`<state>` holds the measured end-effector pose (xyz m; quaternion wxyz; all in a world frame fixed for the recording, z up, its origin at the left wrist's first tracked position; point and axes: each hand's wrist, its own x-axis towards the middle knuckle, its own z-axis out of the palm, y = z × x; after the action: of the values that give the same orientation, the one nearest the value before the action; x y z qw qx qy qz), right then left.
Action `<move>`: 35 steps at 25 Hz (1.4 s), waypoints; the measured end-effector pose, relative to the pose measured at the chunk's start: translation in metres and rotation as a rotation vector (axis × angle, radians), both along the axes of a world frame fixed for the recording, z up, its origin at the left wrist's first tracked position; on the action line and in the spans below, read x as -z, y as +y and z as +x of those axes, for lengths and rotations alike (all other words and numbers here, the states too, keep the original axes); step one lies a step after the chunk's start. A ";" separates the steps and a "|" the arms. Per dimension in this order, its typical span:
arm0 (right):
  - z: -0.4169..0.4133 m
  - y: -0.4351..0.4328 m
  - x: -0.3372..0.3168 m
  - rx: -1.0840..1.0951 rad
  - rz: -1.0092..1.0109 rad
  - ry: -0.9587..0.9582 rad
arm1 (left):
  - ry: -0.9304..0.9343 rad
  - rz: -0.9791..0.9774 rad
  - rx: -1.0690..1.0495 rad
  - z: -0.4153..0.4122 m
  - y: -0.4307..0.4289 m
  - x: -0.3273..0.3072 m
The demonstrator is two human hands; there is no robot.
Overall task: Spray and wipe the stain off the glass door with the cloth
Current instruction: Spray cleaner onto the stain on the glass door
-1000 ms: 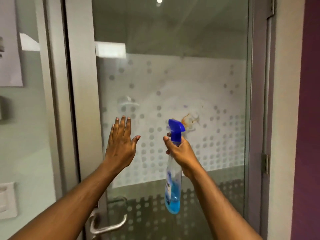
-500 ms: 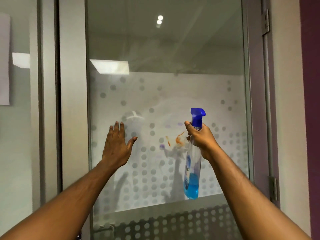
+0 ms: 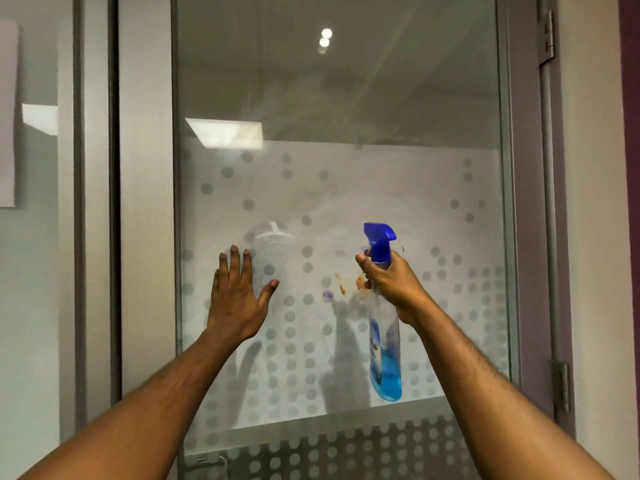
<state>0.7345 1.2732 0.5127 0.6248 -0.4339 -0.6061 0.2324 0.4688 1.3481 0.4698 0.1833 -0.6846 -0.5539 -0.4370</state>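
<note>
The glass door (image 3: pixel 346 188) fills the view, with a frosted band of grey dots across its middle. An orange-brown stain (image 3: pixel 344 284) marks the glass just left of my right hand. My right hand (image 3: pixel 389 280) grips the neck of a clear spray bottle (image 3: pixel 384 341) with a blue trigger head and blue liquid at the bottom, held upright close to the glass. My left hand (image 3: pixel 237 299) is raised with fingers spread, palm toward the glass at the door's left side, holding nothing. No cloth is in view.
The door's grey metal frame (image 3: pixel 145 237) runs down the left, with a glass side panel (image 3: pixel 34 271) beyond it. Hinges (image 3: pixel 561 386) sit on the right frame, next to a pale wall and a purple strip (image 3: pixel 630 202).
The view has tilted up, so the door handle is out of frame. My right hand moved the bottle from in front of the stain to its right. My left hand stays spread.
</note>
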 end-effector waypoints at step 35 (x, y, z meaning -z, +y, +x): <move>-0.085 -0.010 0.123 -0.081 -0.154 0.026 | -0.026 -0.110 0.027 -0.039 -0.068 0.072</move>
<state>0.6496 1.2629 0.3895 0.5873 -0.4530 -0.5953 0.3090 0.4301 1.2802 0.3977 0.1321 -0.6952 -0.5702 -0.4172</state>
